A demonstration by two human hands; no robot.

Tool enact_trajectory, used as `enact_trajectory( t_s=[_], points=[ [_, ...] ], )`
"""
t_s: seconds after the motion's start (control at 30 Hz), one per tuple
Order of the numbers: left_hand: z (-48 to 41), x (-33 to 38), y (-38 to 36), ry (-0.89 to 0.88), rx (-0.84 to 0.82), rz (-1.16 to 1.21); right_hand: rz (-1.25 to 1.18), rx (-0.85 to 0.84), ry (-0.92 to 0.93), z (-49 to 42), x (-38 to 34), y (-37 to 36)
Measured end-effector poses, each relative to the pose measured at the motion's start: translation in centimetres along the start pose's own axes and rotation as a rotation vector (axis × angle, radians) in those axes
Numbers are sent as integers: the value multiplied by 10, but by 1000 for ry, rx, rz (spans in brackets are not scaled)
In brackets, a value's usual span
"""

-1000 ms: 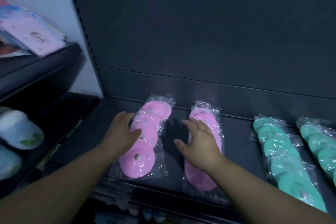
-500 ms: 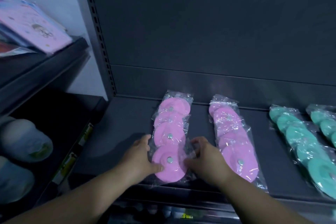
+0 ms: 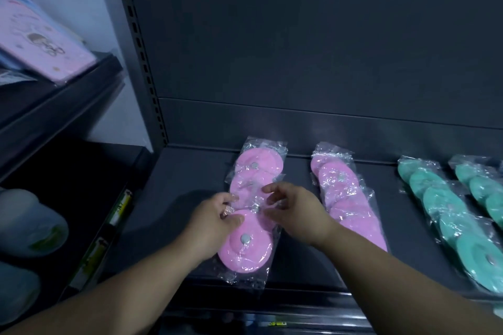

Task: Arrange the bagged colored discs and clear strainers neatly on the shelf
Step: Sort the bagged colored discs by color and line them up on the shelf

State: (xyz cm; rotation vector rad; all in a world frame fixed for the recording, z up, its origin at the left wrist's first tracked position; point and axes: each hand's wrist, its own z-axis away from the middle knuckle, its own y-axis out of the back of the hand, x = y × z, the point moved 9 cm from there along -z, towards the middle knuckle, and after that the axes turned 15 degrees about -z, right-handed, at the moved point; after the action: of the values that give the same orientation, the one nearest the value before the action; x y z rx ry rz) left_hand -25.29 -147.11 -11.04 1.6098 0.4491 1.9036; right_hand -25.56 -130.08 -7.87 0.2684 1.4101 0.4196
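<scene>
You're mid-straighten on the pink bag (image 3: 246, 250) at lower centre of the shelf (image 3: 185, 171), left hand (image 3: 215, 221) pinching its edge, right hand (image 3: 296, 215) half-curled on the wrap (grip unclear), so next I'd square it with the second bag (image 3: 345, 198).

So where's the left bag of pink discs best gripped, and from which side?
By its two long edges near mid-length, one hand from each side, reaching in from the front. The left pink bag lies flat on the shelf, lengthwise front to back; its overlapping discs in thin film would probably sag from an end grip. The left hand and right hand flank it there.
</scene>
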Motion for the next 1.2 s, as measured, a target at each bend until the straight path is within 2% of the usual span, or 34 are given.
enact_trajectory(
  t_s=[0.13, 0.23, 0.3, 0.5, 0.63, 0.77, 0.93, 1.07, 1.2],
  points=[
    [-7, -11, 7, -21, 125, -183, 49, 235, -149, 8, 33, 22],
    [-7, -18, 4, 5, 131, -192, -101, 207, -269, 10, 60, 9],
    [-7, -20, 1, 16, 124, -167, -157, 192, -281, 7, 68, 3],
    [-2, -22, 4, 69, 168, 34, -281, 272, -192, -2, 59, 8],
    [-6, -20, 2, 98, 180, 108, -240, 289, -123, -10, 44, 17],
    [-5, -21, 6, 120, 179, -49, -74, 228, -186, -5, 55, 12],
    [3, -28, 8, 106, 145, -203, -34, 210, -251, 10, 63, 9],
    [7, -29, 5, 105, 116, -36, -40, 189, -269, 16, 62, 6],
    [1, -15, 8, 79, 138, 155, -118, 222, -199, 11, 49, 14]
  ],
)
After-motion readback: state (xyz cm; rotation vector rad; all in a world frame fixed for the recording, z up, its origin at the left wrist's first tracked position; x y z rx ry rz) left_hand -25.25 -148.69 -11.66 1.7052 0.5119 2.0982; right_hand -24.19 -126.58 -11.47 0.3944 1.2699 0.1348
